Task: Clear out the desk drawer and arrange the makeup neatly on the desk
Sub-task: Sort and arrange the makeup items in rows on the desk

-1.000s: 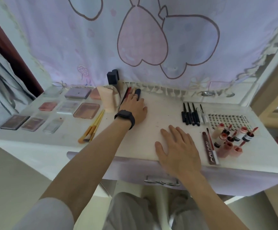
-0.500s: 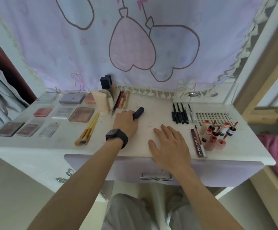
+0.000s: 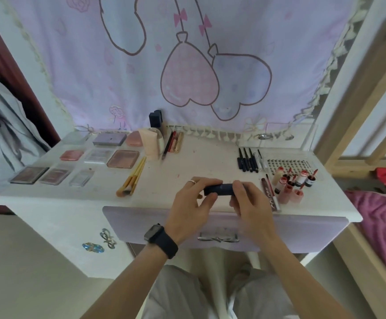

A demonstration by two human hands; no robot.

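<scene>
Left hand: the left hand (image 3: pixel 190 203) has its fingers and thumb curled round the left end of the dark tube (image 3: pixel 219 189).
Right hand: the right hand (image 3: pixel 250 203) grips the tube's other end.
Tube: held level and clear of the desk (image 3: pixel 198 157), just above its front edge and the drawer (image 3: pixel 141 226).
Step, as I read it: seating or checking the cap before setting it down.
Doing it well: I'd push both ends straight together, then lay the tube parallel to its neighbours.
Likely spot: the bare patch at 12 o'clock, between the slim sticks (image 3: pixel 174 143) at 11 and the black pencils (image 3: pixel 247 161) at 1.
Mind: the little lip bottles (image 3: pixel 291 183) at 3 o'clock look easy to topple.
Drawer: its front looks pushed in, so I can't see inside.
</scene>
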